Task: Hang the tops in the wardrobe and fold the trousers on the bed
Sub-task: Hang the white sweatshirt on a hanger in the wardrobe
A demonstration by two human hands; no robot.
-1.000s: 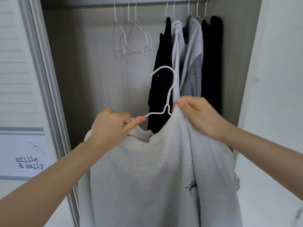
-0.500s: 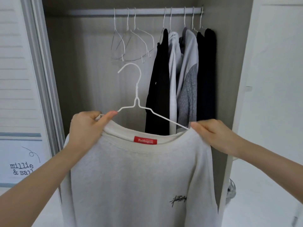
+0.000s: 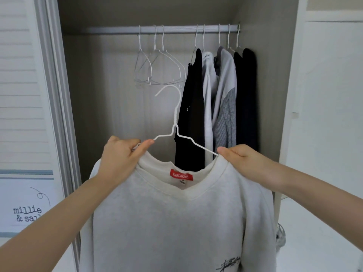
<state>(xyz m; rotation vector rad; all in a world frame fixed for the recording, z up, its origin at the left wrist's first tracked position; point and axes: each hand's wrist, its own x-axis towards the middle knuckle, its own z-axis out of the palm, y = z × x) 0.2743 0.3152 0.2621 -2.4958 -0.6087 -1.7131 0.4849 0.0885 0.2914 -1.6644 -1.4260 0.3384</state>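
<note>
A cream sweatshirt (image 3: 176, 222) with a red neck label hangs on a white wire hanger (image 3: 175, 122), held up in front of the open wardrobe. My left hand (image 3: 119, 158) grips the left shoulder of the sweatshirt and the hanger's arm. My right hand (image 3: 241, 161) pinches the right shoulder over the hanger's other arm. The hanger's hook points up and left, below the rail (image 3: 163, 29). On the rail's right half hang several black, white and grey tops (image 3: 220, 99).
Three empty wire hangers (image 3: 157, 69) hang on the rail left of the tops, with a gap of bare rail further left. A sliding door frame (image 3: 57, 107) bounds the wardrobe on the left, a white door (image 3: 324, 114) on the right.
The sweatshirt went from twisted and bunched to spread flat on the hanger. My hands moved apart to its shoulders, and the view rose so that the rail shows lower in the frame.
</note>
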